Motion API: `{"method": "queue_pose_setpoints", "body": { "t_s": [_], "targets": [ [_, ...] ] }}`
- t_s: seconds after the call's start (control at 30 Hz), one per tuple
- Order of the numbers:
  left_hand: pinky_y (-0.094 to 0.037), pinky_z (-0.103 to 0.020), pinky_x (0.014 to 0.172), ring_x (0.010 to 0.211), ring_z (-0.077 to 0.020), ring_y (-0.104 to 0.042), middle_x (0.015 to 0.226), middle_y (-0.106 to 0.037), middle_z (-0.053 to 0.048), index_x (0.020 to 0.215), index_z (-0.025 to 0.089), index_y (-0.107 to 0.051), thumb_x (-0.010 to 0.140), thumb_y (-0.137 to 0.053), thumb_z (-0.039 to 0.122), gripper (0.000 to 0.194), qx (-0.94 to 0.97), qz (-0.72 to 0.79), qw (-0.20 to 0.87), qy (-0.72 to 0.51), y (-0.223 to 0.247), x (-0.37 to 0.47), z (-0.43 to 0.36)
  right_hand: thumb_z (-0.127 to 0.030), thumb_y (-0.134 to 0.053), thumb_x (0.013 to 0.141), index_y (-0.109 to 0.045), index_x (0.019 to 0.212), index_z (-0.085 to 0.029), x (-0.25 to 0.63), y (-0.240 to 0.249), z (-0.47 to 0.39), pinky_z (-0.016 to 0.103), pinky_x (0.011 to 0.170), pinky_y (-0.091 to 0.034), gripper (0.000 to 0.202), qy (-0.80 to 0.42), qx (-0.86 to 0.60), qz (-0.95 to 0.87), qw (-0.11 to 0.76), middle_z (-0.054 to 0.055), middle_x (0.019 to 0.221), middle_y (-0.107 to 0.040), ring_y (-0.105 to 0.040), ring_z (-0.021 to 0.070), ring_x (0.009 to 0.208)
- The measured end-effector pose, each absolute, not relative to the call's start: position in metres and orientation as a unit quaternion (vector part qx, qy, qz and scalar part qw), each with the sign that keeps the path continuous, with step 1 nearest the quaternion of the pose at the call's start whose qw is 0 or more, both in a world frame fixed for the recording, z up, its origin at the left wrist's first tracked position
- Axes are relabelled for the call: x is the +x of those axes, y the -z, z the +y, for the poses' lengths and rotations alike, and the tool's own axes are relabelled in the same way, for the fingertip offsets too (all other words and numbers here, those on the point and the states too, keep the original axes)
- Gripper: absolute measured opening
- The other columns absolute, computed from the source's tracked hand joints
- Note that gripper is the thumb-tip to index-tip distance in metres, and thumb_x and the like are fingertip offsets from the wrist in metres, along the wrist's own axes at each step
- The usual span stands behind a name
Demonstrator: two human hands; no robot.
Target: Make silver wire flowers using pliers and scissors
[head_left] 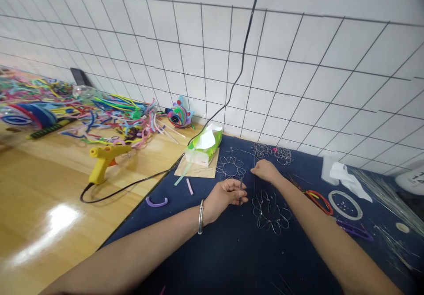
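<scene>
We've got L hand [228, 194] pinching a dark strip [241, 183], R hand [266, 171] curled, contents unclear; R forearm [318, 228] dipping cld squash the wire flower [269, 221] tbh.

Dark digits, apparently "14", can be made out on the white rounded container [410, 182], cut off by the right edge. The small red print on the tissue pack [212, 149] cannot be read.

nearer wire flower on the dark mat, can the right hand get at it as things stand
Probably yes: the nearer wire flower lies on the dark mat close to the right hand, with nothing seen over it or between. The hand looks pinched shut, so it may have to open first.
</scene>
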State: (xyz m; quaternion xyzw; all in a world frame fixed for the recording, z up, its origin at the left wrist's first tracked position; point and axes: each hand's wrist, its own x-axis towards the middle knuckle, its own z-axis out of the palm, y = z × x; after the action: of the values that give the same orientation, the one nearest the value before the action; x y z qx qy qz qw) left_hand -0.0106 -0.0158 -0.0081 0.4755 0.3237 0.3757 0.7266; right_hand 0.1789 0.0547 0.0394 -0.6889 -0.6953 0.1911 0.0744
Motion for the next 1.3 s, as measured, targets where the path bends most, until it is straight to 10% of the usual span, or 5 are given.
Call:
{"method": "queue_pose_setpoints", "body": {
  "t_s": [0.43,1.3],
  "targets": [
    [-0.047,-0.025,0.067,0.077,-0.0151,-0.063,0.081,-0.064,-0.006,0.085,0.012,-0.056,0.072,-0.063,0.025,0.02,0.508,0.32,0.702,-0.383,0.01,-0.013,-0.015,-0.038,-0.039,0.083,-0.051,0.083,-0.019,0.154,-0.08,-0.045,0.02,0.052,-0.039,0.022,-0.268,-0.584,-0.716,0.273,-0.001,0.071,-0.061,-0.053,0.0075,0.051],
    [-0.046,-0.026,0.071,0.078,-0.0148,-0.064,0.081,-0.065,-0.005,0.076,0.011,-0.059,0.07,-0.065,0.02,0.013,0.589,0.216,0.728,-0.276,0.018,-0.023,-0.004,-0.029,-0.045,0.083,-0.053,0.078,-0.02,0.146,-0.058,-0.059,0.019,0.054,-0.035,0.013,-0.193,-0.553,-0.762,0.277,-0.004,0.058,-0.054,-0.05,0.0076,0.052]
  ]
}}
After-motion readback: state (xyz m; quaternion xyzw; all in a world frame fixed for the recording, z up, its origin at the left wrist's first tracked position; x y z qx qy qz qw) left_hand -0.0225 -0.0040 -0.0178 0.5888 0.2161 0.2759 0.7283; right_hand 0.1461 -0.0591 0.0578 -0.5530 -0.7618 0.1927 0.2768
